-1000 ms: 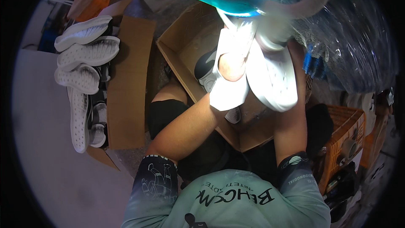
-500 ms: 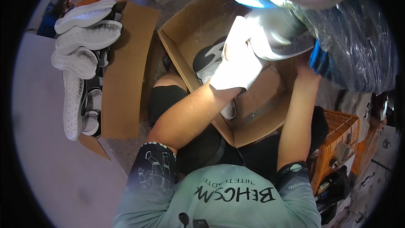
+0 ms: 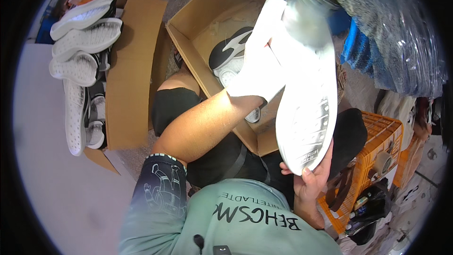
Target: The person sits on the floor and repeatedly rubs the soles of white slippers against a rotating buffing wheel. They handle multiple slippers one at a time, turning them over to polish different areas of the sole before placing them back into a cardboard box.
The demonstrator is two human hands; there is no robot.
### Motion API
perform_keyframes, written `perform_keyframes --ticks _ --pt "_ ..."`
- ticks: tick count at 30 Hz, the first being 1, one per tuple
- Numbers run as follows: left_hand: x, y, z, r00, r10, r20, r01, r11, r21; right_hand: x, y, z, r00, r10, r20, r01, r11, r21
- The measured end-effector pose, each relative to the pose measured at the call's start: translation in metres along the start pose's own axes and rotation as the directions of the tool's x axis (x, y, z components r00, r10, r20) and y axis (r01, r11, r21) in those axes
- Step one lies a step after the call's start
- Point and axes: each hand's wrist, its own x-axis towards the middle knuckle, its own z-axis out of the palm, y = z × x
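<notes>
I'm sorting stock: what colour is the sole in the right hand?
White; the sole shows best in the head view, partly glare-washed.

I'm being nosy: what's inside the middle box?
Black-and-white shoe parts show in the middle box. Whatever lies behind the left hand and white sole is hidden.

Glare from above bleaches the white sole (image 3: pixel 304 108)

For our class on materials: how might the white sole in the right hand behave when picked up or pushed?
The sole is probably not floppy: it shows no obvious sag beyond the right hand at its near end. Long and broad, it seems unlikely to roll.
</notes>
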Motion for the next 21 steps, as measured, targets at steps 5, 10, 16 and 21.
perform_keyframes --ticks 5,10,16,21 --pt "0.007 0.008 0.004 1.000 -0.012 -0.006 0.013 0.989 0.146 0.025 -0.028 0.027 0.997 0.001 0.084 -0.007 0.998 0.070" --pt "0.013 0.017 0.005 0.998 0.068 0.006 -0.064 0.907 0.417 0.065 -0.045 0.042 0.992 -0.062 0.112 0.057 0.997 0.046" --pt "0.033 0.024 0.012 0.992 0.115 -0.045 -0.080 0.878 0.472 0.116 -0.053 0.046 0.977 -0.150 0.149 0.148 0.989 0.023" --pt "0.049 0.027 0.011 0.975 0.182 -0.128 -0.056 0.757 0.651 0.160 -0.041 0.032 0.932 -0.241 0.272 0.150 0.937 0.315"
